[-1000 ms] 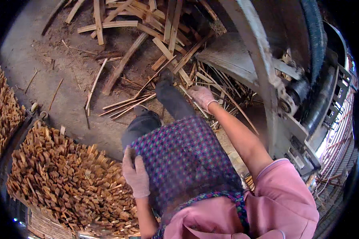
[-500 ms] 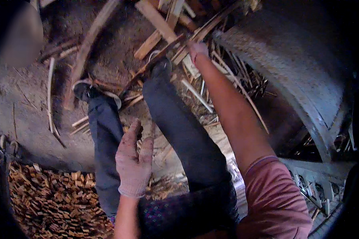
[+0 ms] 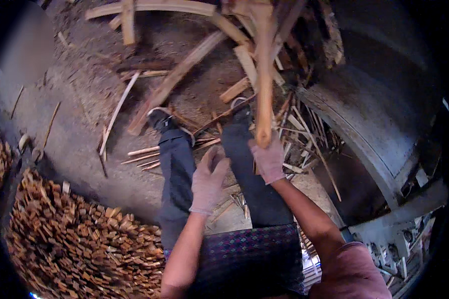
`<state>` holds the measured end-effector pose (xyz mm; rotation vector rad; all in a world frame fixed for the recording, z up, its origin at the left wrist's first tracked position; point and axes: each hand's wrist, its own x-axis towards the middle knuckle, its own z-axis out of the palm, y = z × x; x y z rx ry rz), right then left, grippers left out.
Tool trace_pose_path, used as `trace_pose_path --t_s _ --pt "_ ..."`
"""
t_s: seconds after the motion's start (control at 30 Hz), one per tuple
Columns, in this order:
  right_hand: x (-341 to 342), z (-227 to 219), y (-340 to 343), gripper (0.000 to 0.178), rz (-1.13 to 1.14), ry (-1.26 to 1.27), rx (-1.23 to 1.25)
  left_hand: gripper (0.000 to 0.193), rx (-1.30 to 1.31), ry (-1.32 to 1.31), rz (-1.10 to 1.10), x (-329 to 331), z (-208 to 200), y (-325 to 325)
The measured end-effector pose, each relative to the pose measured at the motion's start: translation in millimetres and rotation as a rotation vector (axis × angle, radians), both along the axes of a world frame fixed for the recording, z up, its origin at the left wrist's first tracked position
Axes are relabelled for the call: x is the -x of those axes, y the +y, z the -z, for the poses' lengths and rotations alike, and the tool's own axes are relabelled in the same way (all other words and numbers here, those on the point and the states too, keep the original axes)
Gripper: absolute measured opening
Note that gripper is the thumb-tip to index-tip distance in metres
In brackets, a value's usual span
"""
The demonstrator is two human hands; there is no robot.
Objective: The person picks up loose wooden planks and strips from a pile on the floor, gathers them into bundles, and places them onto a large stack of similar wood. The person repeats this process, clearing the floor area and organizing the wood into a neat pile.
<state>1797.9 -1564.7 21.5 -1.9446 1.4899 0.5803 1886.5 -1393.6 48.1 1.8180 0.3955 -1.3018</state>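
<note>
Head view: right hand (image 3: 269, 160), white-gloved, just off centre at 3 o'clock, gripped the near end of a long board (image 3: 265, 84); the board hid some of the fingers. Board ran from the hand up toward 12 o'clock, over the scrap wood (image 3: 245, 62).

Left hand (image 3: 208, 180), also gloved, sat near centre at 7 o'clock, thumb and fingers spread apart, in front of the dark trousers (image 3: 178, 164). Patterned apron (image 3: 249, 249) at 6.

Thin sticks (image 3: 144, 151) lay at 9, beside a shoe (image 3: 160, 119) at 10. Packed wood pile (image 3: 90, 244) filled 8. Grey metal machine (image 3: 369, 117) stood at 2 to 4, loose sticks next to it.
</note>
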Motion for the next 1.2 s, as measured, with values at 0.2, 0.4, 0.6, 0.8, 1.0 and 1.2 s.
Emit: trace_pose_path --t_s 0.2,0.4,0.6,0.8,1.0,1.2 --pt "-46.8 69.6 104.7 0.035 -0.688 -0.261 -0.310 0.046 -0.229 -0.061 -0.360 -88.4 42.9 -0.3" --pt "-193.5 86.0 85.3 0.050 -1.053 -0.276 -0.533 0.035 -0.224 -0.206 -0.726 -127.0 150.2 68.5" --pt "-237.6 119.4 10.8 0.074 -0.933 -0.114 -0.309 0.040 -0.276 -0.361 -0.739 -143.7 186.9 115.4" --pt "-307.4 144.4 47.8 0.080 -1.507 -0.138 -0.135 0.039 -0.272 -0.402 -0.742 -145.6 206.2 190.8" --pt "-338.1 259.6 167.0 0.049 -1.749 -0.529 0.175 0.035 -0.341 -0.293 -0.879 -138.1 186.8 247.8" --pt "-299.0 262.4 168.1 0.030 -1.562 -0.223 -0.302 0.027 -0.195 -0.245 -1.133 -100.0 190.1 289.1"
